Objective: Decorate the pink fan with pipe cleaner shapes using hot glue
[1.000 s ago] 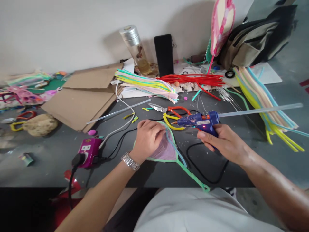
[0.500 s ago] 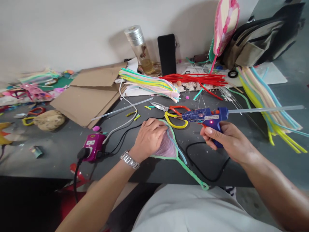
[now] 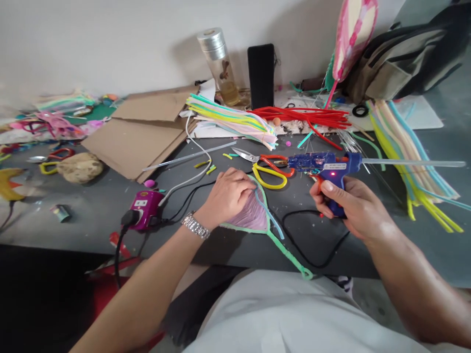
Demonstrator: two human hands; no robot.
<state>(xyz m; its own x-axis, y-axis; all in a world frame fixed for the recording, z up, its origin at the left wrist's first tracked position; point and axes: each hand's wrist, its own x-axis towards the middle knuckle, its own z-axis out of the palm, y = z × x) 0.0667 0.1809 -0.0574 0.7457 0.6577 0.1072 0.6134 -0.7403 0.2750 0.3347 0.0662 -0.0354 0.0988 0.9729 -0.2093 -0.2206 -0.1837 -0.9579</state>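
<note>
My right hand (image 3: 353, 201) grips a blue hot glue gun (image 3: 312, 162), its red light lit, nozzle pointing left and a clear glue stick (image 3: 408, 162) sticking out of the back. My left hand (image 3: 230, 193) lies over a lilac fan-shaped piece (image 3: 250, 213) edged in green pipe cleaner, with a green twisted handle (image 3: 287, 251) ending in a loop. Its closed fingertips press one end of a light blue pipe cleaner (image 3: 271, 215) to that piece, and the other end hangs loose. My left fingers hide part of the lilac surface.
Scissors (image 3: 267, 171) with red and yellow handles lie beyond the fan piece. A purple power adapter (image 3: 145, 208) with cords is at the left. Pipe cleaner bundles (image 3: 231, 120), cardboard (image 3: 136, 142), a bottle (image 3: 221, 68) and a phone (image 3: 261, 76) stand or lie behind.
The camera view has shifted slightly. My right hand has moved the glue gun a little to the right of the fan piece. My left hand stays on the piece.
</note>
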